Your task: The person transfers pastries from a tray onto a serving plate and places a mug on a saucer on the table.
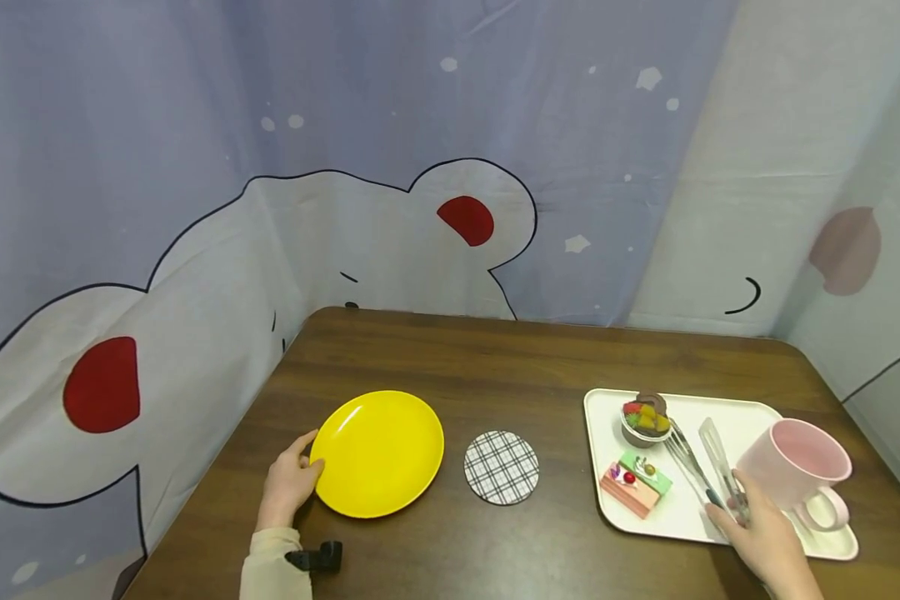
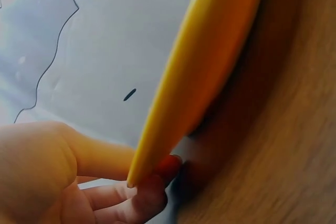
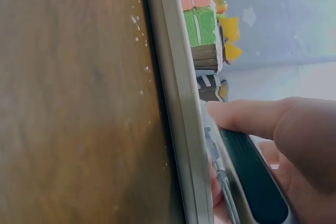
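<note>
1. Wooden table (image 1: 495, 367), printed curtain (image 1: 540, 125) behind.
2. Left hand (image 1: 288, 482): thumb and fingers pinching rim of yellow plate (image 1: 381, 454), left of checked coaster (image 1: 501, 467).
3. Right hand (image 1: 765, 533): thumb and fingers pinching green-handled tongs (image 3: 252, 177) at white tray (image 1: 750, 427), beside pink mug (image 1: 776, 467).
4. Step, probably: grasping tongs, plate steadied.
5. Next move likely calls for firm grip, lifting tongs clear of mug.

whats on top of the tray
A pink mug, dessert cup and two cake slices; the right hand holds tongs over it. The tray under mug and food is hidden.
</note>
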Available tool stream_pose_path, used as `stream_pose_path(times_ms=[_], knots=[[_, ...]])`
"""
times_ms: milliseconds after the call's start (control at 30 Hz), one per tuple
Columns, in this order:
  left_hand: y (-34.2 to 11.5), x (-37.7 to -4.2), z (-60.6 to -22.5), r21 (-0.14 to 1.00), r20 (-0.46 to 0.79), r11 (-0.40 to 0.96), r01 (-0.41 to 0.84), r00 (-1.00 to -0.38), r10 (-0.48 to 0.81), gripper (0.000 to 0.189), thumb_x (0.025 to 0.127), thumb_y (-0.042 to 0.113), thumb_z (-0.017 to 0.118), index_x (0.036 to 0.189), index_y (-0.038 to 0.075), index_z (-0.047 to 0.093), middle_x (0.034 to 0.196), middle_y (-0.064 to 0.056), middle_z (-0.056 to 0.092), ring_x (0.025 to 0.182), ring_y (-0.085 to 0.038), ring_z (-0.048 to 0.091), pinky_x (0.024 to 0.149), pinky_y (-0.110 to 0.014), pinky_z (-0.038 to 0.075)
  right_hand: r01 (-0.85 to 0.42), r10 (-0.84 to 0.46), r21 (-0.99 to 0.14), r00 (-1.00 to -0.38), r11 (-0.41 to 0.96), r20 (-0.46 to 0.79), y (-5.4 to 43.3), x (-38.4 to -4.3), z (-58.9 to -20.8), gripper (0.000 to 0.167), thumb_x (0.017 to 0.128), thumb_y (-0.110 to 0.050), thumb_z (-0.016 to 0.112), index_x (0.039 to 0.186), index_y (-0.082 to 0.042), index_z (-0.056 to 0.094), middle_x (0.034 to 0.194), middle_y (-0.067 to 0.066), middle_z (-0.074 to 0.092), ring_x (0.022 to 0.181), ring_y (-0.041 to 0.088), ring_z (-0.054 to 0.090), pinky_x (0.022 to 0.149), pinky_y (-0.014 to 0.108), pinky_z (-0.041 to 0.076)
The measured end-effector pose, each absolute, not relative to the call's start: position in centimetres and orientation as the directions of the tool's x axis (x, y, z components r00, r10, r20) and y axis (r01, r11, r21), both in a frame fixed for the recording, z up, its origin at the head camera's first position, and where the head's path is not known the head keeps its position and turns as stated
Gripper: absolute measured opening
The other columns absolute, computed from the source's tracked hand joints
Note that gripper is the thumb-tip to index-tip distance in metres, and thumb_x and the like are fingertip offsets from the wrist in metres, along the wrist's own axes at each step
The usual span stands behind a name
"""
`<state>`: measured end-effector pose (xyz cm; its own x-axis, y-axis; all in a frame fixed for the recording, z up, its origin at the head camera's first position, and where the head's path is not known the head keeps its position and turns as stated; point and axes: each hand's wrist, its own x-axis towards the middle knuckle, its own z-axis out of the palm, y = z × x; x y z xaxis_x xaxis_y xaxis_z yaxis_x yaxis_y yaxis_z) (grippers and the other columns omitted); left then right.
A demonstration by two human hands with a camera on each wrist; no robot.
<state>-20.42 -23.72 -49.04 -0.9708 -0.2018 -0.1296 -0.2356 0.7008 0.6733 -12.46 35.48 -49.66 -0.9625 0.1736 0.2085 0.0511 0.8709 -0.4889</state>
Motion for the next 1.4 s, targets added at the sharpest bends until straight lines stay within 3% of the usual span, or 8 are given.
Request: stream_pose_path(times_ms=[200,333,533,667,767,967,1167,1400], knots=[[-23.3,-20.5,-49.0,0.682,-0.12,0.689,-0.246,-0.967,-0.227,0.053,0.093,0.013,0.055,0.143,0.001,0.042,0.064,-0.002,0.043,0.057,-0.017,0.041,0.058,-0.029,0.032,0.026,0.199,-0.48,-0.929,0.877,0.313,35.8,-11.5,-48.9,0.059,0.08,-0.014,0.071,0.127,0.011,0.046,0.099,0.035,0.06,0.086,0.055,0.058,0.072,0.062,0.042],[-23.2,-20.6,-49.1,0.677,-0.125,0.69,-0.257,-0.964,-0.236,0.052,0.093,0.014,0.055,0.143,0.003,0.044,0.067,-0.004,0.048,0.06,-0.018,0.045,0.059,-0.029,0.033,0.055,0.235,-0.472,-0.914,0.88,0.331,36.4,-10.5,-47.9,0.061,0.078,-0.017,0.075,0.124,0.012,0.049,0.09,0.029,0.063,0.071,0.034,0.059,0.063,0.053,0.044],[-23.2,-20.6,-49.2,0.677,-0.127,0.69,-0.256,-0.964,-0.234,0.053,0.094,0.016,0.056,0.144,0.004,0.043,0.075,-0.008,0.055,0.063,-0.018,0.049,0.061,-0.029,0.034,0.132,0.288,-0.486,-0.921,0.864,0.262,37.5,-8.8,-46.5,0.065,0.082,-0.029,0.074,0.126,0.011,0.048,0.091,0.032,0.064,0.08,0.053,0.06,0.064,0.058,0.043],[-23.5,-20.5,-49.3,0.686,-0.135,0.68,-0.259,-0.964,-0.231,0.054,0.095,0.016,0.056,0.145,0.004,0.041,0.078,-0.01,0.061,0.059,-0.016,0.053,0.061,-0.028,0.036,0.118,0.257,-0.482,-0.938,0.868,0.233,38.2,-7.8,-46.2,0.066,0.079,-0.032,0.079,0.127,0.004,0.052,0.085,0.015,0.069,0.072,0.012,0.064,0.062,0.049,0.045],[-23.6,-20.4,-49.3,0.691,-0.144,0.672,-0.266,-0.962,-0.232,0.054,0.095,0.016,0.055,0.146,0.004,0.04,0.076,-0.01,0.062,0.056,-0.015,0.054,0.061,-0.028,0.037,0.088,0.21,-0.474,-0.955,0.876,0.21,38.3,-7.1,-46.4,0.063,0.076,-0.033,0.081,0.125,-0.001,0.056,0.077,-0.015,0.062,0.067,-0.013,0.04,0.061,0.031,0.042],[-23.6,-20.6,-49.3,0.695,-0.145,0.67,-0.26,-0.964,-0.224,0.055,0.095,0.017,0.055,0.146,0.005,0.039,0.082,-0.011,0.064,0.058,-0.015,0.054,0.062,-0.028,0.036,0.012,0.118,-0.505,-0.977,0.863,0.178,37.7,-5.8,-46.7,0.059,0.074,-0.028,0.083,0.126,-0.012,0.059,0.08,-0.025,0.056,0.067,-0.006,0.046,0.061,0.013,0.031],[-23.4,-20.8,-49.4,0.715,-0.147,0.652,-0.252,-0.966,-0.212,0.055,0.095,0.018,0.055,0.147,0.006,0.039,0.079,-0.01,0.063,0.056,-0.014,0.053,0.061,-0.028,0.037,-0.011,0.051,-0.539,-0.994,0.842,0.099,37.5,-5.1,-46.7,0.058,0.077,-0.027,0.081,0.129,-0.017,0.059,0.074,-0.016,0.056,0.07,-0.004,0.049,0.062,0.011,0.038],[-23.7,-20.4,-49.6,0.717,-0.168,0.643,-0.27,-0.962,-0.215,0.056,0.096,0.017,0.054,0.147,0.006,0.037,0.078,-0.01,0.064,0.056,-0.014,0.053,0.062,-0.028,0.038,-0.2,-0.138,-0.591,-0.979,0.782,0.149,37.7,-5.0,-47.5,0.057,0.075,-0.012,0.08,0.129,-0.015,0.06,0.073,-0.02,0.057,0.076,-0.011,0.054,0.068,0.004,0.042]])
